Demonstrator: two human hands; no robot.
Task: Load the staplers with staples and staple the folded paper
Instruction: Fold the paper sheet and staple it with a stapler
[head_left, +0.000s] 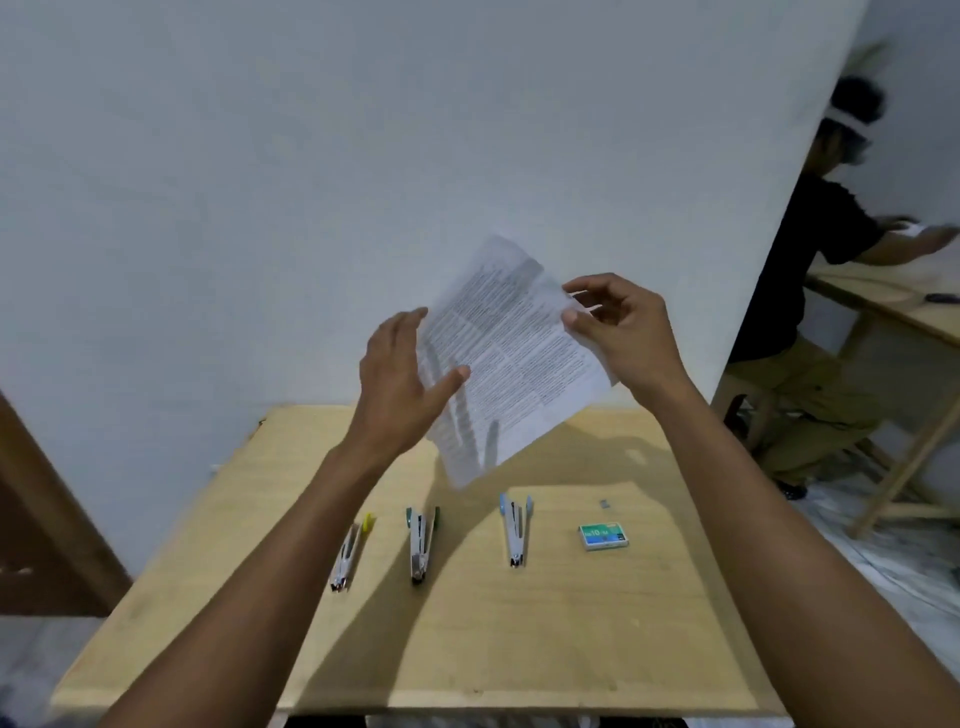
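Observation:
A printed sheet of paper (511, 358) is held up in the air above the wooden table (597, 623). My right hand (621, 332) pinches its right edge between thumb and fingers. My left hand (402, 379) lies against the sheet's left edge, fingers nearly straight, thumb on the front. On the table lie three staplers side by side: a yellow one (350, 553), partly behind my left forearm, a green one (421, 543) and a blue one (516, 527). A small green box of staples (603, 536) lies to their right, with a loose strip of staples (604, 503) just behind it.
A white wall rises right behind the table. At the right another person (810, 291) sits at a second wooden table (893, 301). A brown door (36, 519) shows at the left edge.

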